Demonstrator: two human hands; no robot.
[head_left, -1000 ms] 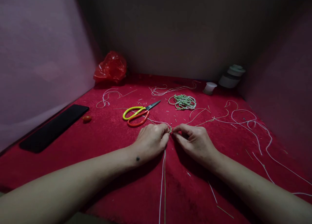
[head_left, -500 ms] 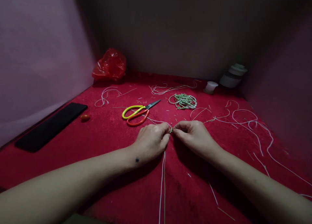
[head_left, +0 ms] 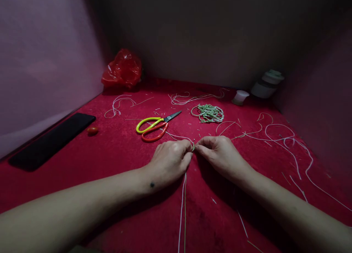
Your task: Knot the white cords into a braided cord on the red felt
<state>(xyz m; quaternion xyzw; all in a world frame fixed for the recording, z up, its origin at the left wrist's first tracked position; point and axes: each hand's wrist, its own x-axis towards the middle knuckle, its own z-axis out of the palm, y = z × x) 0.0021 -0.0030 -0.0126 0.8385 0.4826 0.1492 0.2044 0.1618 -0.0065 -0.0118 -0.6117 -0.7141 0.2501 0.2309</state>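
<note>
Left hand (head_left: pixel 172 156): pinches knotted cord (head_left: pixel 193 147), seemingly to steady it.
Right hand (head_left: pixel 223 151): fingertips nearly together; hold too small to tell.
Knotted cord: between both hands.
Scissors (head_left: pixel 166 119): just beyond, probably for easy reach.

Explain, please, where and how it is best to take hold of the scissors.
Probably by both handle loops, yellow and red, coming from the near left. The scissors lie flat with the loops toward that side, the pointed blades facing away to the right. Lift gently: thin cords seem to pass beneath.
</note>
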